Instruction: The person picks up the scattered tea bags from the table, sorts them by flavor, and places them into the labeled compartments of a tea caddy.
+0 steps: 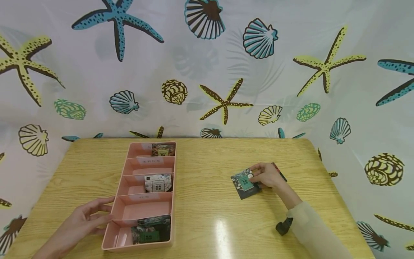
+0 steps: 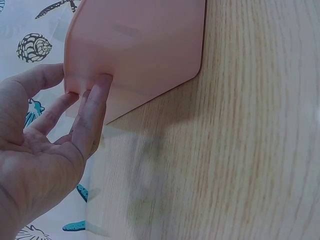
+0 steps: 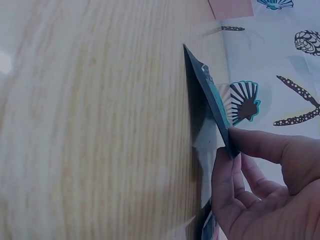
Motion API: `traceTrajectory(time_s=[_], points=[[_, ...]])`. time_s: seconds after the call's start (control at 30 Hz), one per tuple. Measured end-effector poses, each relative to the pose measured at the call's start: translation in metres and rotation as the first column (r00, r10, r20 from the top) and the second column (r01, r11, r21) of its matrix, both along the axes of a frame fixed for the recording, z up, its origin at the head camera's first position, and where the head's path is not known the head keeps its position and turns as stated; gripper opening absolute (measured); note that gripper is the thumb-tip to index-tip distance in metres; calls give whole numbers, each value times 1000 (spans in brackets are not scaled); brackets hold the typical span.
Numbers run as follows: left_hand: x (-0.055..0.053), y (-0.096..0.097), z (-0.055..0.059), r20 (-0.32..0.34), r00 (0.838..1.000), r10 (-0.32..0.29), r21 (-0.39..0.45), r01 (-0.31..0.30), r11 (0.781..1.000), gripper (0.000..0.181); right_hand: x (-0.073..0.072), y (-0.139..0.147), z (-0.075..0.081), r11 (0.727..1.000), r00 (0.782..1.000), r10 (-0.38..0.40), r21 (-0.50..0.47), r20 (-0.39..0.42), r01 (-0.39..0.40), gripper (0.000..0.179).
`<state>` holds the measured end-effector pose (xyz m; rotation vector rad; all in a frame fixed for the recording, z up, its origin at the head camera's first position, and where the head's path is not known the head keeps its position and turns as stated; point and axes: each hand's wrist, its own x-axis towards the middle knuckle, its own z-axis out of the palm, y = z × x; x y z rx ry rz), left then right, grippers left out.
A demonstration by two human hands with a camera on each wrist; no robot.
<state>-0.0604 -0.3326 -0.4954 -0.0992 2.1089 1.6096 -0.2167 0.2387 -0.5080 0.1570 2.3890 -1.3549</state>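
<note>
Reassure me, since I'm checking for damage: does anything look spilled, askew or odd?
Nothing stands out: no visible spill or damage. The pink divided tray rests on the wooden table. The tilted green-labelled sachet is simply pinched in the right hand.

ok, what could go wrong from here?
1. The right hand pinches the green-labelled sachet only near one edge, so it might pivot or slip out of the grip.

2. Another packet lies right by that hand, partly hidden in the head view; it could get nudged or dragged along.

3. The left hand touches the pink tray on its outer side; a push there might slide it.
</note>
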Motion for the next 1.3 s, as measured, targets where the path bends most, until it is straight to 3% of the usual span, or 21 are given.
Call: traceTrajectory(time_s=[0.17, 0.47, 0.73, 0.87, 1.07, 1.3], points=[[-1, 0, 0, 1, 1000, 1, -9, -1, 1000, 58, 2, 2, 5, 996, 999, -2, -85, 32, 5, 43], [-2, -1, 0, 14, 1000, -6, 30, 6, 1000, 46, 6, 2, 12, 979, 998, 13, -203, 62, 0, 43], [-2, -3, 0, 26, 1000, -16, 53, 15, 999, 40, 13, -11, 20, 934, 995, 18, -358, 97, 18, 41], [-3, -2, 1, 42, 999, -9, 34, 8, 999, 44, 17, -19, 23, 921, 997, 17, -389, 78, 15, 37], [-3, -1, 1, 35, 999, -8, -19, 8, 1000, 66, 17, -38, 24, 912, 999, 16, -409, 40, 2, 33], [-4, -1, 0, 42, 999, -6, -15, 6, 1000, 67, 16, -64, 24, 891, 999, 26, -453, 31, -9, 25]])
